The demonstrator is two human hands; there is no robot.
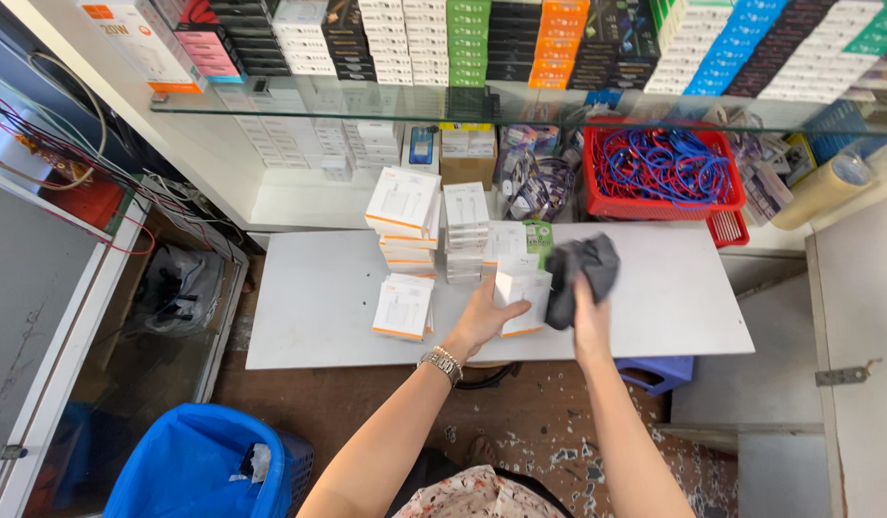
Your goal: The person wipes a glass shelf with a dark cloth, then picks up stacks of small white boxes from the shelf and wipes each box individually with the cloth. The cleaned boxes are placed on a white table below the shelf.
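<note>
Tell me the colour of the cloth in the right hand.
Dark grey, close to black: the cloth bunched in the right hand, seen in the head view.

White box (522, 288), orange edge — dark grey cloth (583, 273); red basket (662, 173) (blue cables (659, 163)); blue bin (199, 465).

1. A box (522, 299) is held over the worktop (674, 307) near its front edge.
2. Stacked boxes (405, 225) are placed behind it.
3. A basket (662, 168) is set behind the worktop, to the right.
4. A bin (199, 465) is found on the floor, front left.
</note>
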